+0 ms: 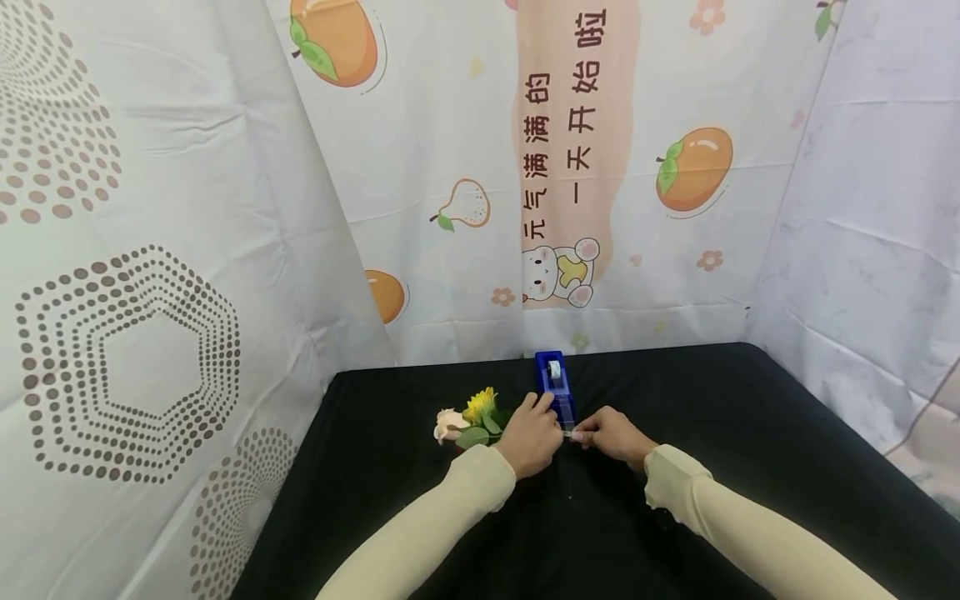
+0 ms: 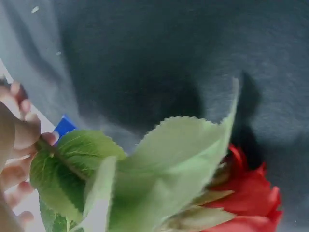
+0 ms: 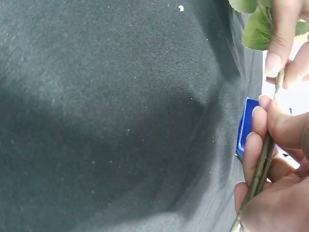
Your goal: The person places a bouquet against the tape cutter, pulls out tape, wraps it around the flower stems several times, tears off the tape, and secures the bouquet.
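My left hand [image 1: 531, 435] pinches the stems of a small bunch of flowers lying sideways over the black table. In the head view the bunch shows a yellow flower [image 1: 480, 403] and a pale pink flower [image 1: 448, 425]. A red flower [image 2: 256, 203] and broad green leaves [image 2: 169, 159] fill the left wrist view. Just right of the left hand, my right hand [image 1: 613, 433] grips the bare stems [image 3: 260, 169] between thumb and curled fingers. Behind both hands stands a blue tape dispenser [image 1: 553, 375] with a clear roll. Whether tape lies on the stems is too small to tell.
A black cloth [image 1: 405, 475] covers the table, with a few tiny white specks on it. White printed curtains [image 1: 465, 275] hang behind the table's back edge and along both sides.
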Motion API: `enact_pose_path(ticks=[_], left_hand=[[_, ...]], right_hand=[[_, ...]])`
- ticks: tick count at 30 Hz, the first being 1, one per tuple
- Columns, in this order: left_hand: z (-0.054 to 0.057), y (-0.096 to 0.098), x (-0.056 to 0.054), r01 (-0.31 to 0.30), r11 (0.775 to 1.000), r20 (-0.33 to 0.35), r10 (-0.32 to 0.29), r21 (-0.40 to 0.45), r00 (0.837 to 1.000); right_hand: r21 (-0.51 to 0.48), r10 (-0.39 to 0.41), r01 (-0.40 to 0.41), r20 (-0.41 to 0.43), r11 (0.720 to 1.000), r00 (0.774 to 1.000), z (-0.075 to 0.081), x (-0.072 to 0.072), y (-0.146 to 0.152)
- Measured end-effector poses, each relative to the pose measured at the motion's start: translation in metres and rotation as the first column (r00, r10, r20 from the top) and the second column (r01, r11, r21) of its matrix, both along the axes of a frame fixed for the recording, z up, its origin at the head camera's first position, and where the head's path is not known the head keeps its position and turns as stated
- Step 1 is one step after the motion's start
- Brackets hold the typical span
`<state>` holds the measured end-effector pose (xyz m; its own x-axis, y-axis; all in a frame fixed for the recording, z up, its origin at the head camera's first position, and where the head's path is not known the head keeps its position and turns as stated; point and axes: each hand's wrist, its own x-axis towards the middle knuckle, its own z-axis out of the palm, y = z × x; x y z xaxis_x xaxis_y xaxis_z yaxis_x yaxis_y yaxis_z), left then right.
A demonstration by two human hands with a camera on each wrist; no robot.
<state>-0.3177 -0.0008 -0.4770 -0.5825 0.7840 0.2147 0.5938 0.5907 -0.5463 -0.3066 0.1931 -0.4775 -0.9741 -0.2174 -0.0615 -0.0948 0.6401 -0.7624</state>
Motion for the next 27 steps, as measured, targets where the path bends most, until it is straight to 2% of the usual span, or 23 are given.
enact_pose_path(ticks=[2, 4, 6, 10, 12, 13, 15, 20, 27], left_hand=[[0.003, 0.001, -0.004, -0.044, 0.998, 0.092, 0.04, 0.041, 0.995], [0.007, 0.002, -0.008, -0.105, 0.991, 0.215, 0.084, 0.088, 0.973], [0.01, 0.002, -0.014, -0.163, 0.978, 0.328, 0.113, 0.13, 0.938], [0.014, 0.002, -0.022, -0.267, 0.952, 0.505, 0.16, 0.148, 0.848], [0.015, 0.001, -0.023, -0.29, 0.945, 0.547, 0.166, 0.149, 0.821], [0.015, 0.001, -0.023, -0.296, 0.943, 0.56, 0.163, 0.155, 0.812], [0.017, 0.001, -0.021, -0.292, 0.942, 0.557, 0.156, 0.164, 0.816], [0.019, 0.003, -0.015, -0.248, 0.953, 0.465, 0.141, 0.175, 0.874], [0.015, 0.005, -0.009, -0.229, 0.959, 0.35, 0.16, 0.166, 0.923]], right_hand=[[-0.001, -0.01, 0.01, -0.006, 1.0, 1.0, 0.0, 0.0, 0.0], [0.001, -0.013, 0.013, -0.015, 1.0, 1.0, -0.001, 0.0, 0.001], [0.002, -0.015, 0.015, -0.02, 1.0, 1.0, -0.001, 0.001, 0.001], [0.014, -0.018, 0.019, -0.034, 1.0, 0.999, -0.001, 0.001, -0.001], [0.019, -0.022, 0.023, -0.044, 1.0, 0.999, -0.001, 0.001, -0.002], [0.021, -0.027, 0.028, -0.047, 0.999, 0.999, -0.001, 0.001, -0.002], [0.027, -0.04, 0.041, -0.055, 0.999, 0.998, -0.002, 0.002, -0.003], [0.044, -0.054, 0.058, -0.079, 0.997, 0.995, -0.004, 0.002, -0.003], [0.023, -0.041, 0.042, -0.051, 0.999, 0.998, -0.002, 0.002, -0.001]])
